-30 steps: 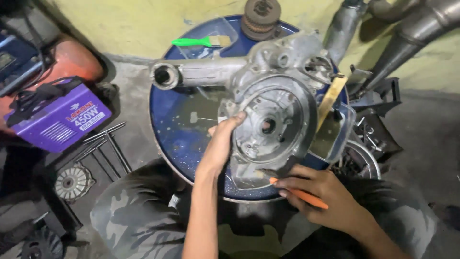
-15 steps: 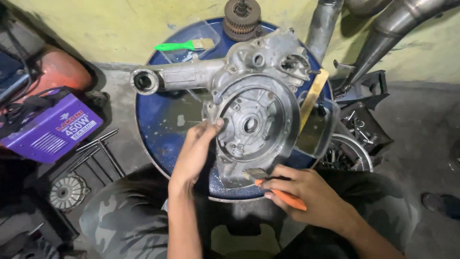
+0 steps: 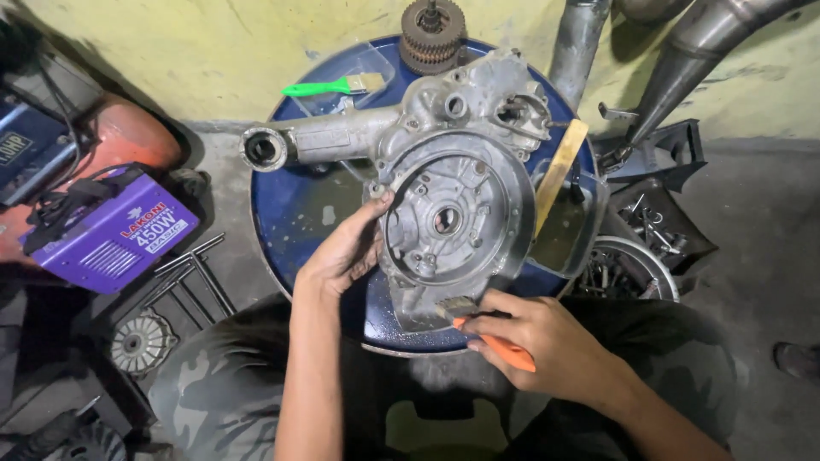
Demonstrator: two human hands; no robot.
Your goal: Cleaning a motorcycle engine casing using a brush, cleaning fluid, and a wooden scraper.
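A grey aluminium engine casing [image 3: 444,196] lies on top of a blue drum [image 3: 295,209]. My left hand [image 3: 346,252] rests on the casing's left rim, fingers curled against its edge. My right hand [image 3: 547,346] is closed around an orange-handled brush [image 3: 500,348]. The brush's bristles touch the casing's lower edge near the drum's front. A long arm of the casing ends in a round eye [image 3: 260,148] at the drum's left.
A green-handled brush [image 3: 329,85] and a gear cluster [image 3: 433,34] sit at the drum's back. A wooden stick [image 3: 559,171] leans in a clear tray of liquid at right. A purple box-shaped machine [image 3: 115,230], metal T-wrenches [image 3: 192,269] and exhaust pipes [image 3: 683,60] surround the drum.
The view has shifted, so the casing sits lower and more central. My left hand stays on the casing's left rim. My right hand has brought the brush to the casing's lower edge.
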